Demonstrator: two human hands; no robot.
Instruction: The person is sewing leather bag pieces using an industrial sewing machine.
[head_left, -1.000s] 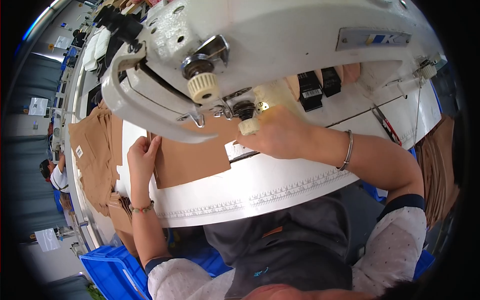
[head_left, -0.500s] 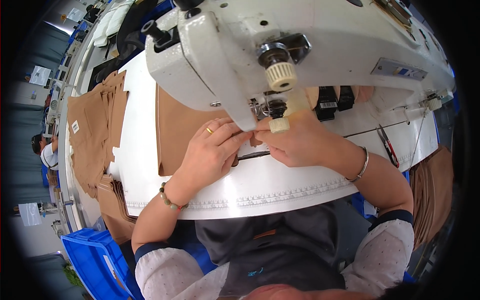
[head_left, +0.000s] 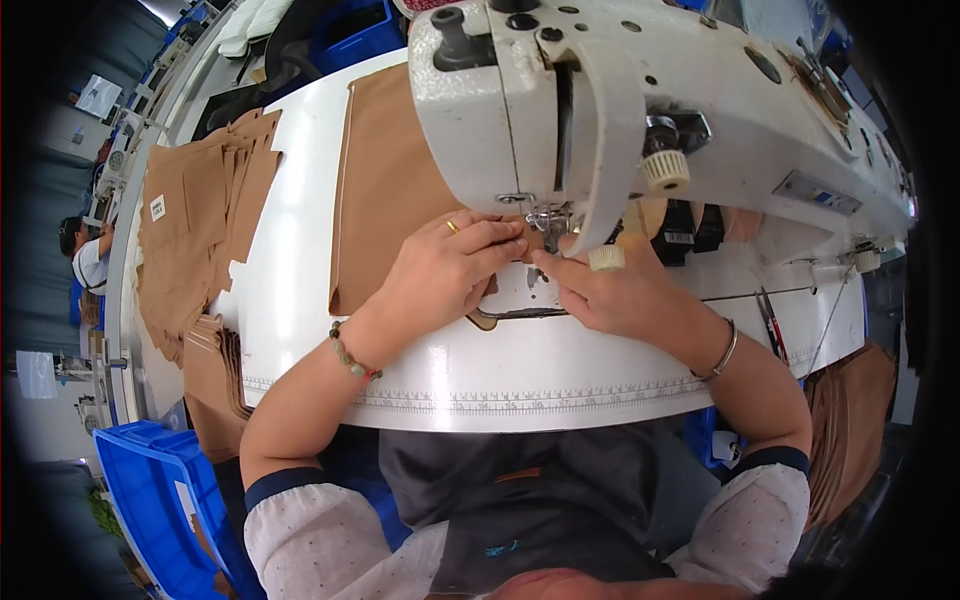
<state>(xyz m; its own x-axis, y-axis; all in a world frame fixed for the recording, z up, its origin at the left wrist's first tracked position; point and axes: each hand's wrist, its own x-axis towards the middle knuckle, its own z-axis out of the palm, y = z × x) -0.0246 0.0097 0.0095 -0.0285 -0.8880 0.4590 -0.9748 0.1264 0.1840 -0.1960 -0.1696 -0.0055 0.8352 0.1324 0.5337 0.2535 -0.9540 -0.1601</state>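
A white sewing machine point(head_left: 465, 130) stands over a white table point(head_left: 560, 400). A brown fabric piece point(head_left: 385, 190) lies flat under its left end, its right edge at the presser foot point(head_left: 545, 225). My left hand point(head_left: 430, 275) rests on that edge beside the foot, fingers closed together and pinching the fabric. My right hand point(head_left: 615, 290), just right of the needle area, has its fingers curled and its index fingertip on the same edge, close to my left fingertips; the thumb side is partly hidden.
Cut brown pieces point(head_left: 190, 240) lie at left, with another stack point(head_left: 840, 430) at right. Red-handled scissors point(head_left: 775, 330) rest right of my arm. Blue bins point(head_left: 140, 480) are at lower left and behind. A co-worker point(head_left: 90, 260) sits far left. Black items point(head_left: 678, 232) lie under the machine arm.
My left hand moved right from the fabric's outer edge to beside the presser foot, closing near my right hand. The fabric sits farther under the machine, and the head view has shifted.
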